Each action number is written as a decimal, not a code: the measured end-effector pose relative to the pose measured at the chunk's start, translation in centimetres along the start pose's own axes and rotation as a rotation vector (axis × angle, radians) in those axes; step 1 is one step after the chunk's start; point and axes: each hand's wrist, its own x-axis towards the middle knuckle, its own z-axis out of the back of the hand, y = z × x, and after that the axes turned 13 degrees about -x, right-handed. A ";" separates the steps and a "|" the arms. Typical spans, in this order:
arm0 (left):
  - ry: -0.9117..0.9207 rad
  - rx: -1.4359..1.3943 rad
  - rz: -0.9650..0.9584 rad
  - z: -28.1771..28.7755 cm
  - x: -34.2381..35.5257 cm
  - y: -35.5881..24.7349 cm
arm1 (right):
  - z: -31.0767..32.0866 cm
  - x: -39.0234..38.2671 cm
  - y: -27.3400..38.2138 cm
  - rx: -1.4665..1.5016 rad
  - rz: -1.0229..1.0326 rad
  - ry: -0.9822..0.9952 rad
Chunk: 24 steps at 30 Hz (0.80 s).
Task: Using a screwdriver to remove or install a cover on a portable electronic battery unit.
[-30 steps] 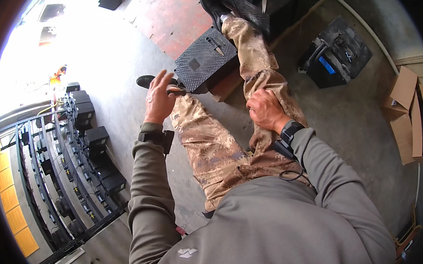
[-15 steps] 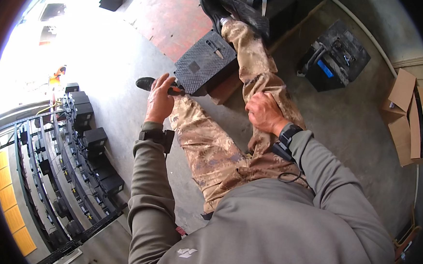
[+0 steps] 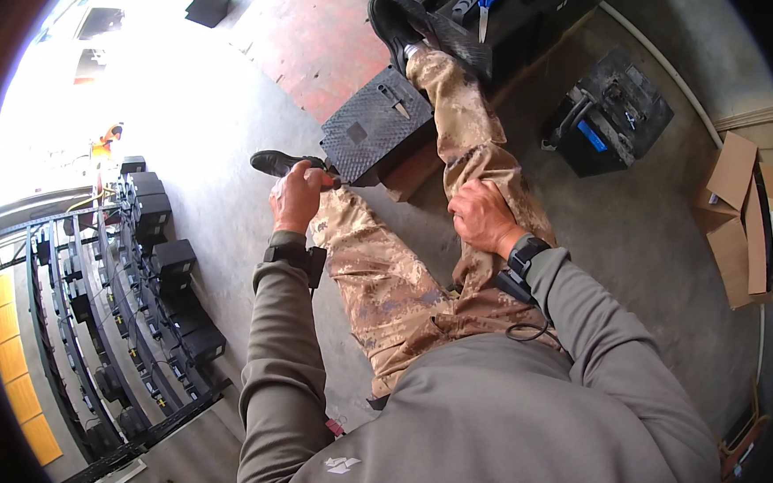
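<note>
My left hand (image 3: pixel 295 199) is closed around a small orange-and-black object (image 3: pixel 332 181), just above my left trouser leg near the ankle. Most of that object is hidden by the fingers, so its kind is unclear. My right hand (image 3: pixel 484 216) lies on my right trouser leg (image 3: pixel 466 96) around the knee, its fingers curled in. Whatever those fingers may hold does not show. Between my legs, nearest the left hand, stands a black textured case (image 3: pixel 355 133). On its lid lies a knife (image 3: pixel 395 103) with a dark handle.
An open black toolbox (image 3: pixel 602 122) stands on the floor to the right, with an open cardboard box (image 3: pixel 742 219) beyond it. Blue-handled scissors (image 3: pixel 484 8) lie on a dark case at the top. A black metal rack (image 3: pixel 125 314) carrying several dark units runs along the left.
The fingers of my left hand have gone from raised and spread to closed around the orange-and-black object, and that hand sits slightly lower. My right hand has barely moved.
</note>
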 end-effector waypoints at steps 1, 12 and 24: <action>0.041 0.014 -0.109 0.1 -0.1 0.4 | 0.0 -0.1 0.2 0.006 -0.004 0.012; -0.069 0.021 -0.015 1.1 -0.9 -1.2 | -0.1 0.0 0.0 -0.015 0.004 0.000; -0.068 -0.039 -0.347 0.7 -0.7 1.3 | -0.1 0.0 -0.1 0.000 0.005 -0.016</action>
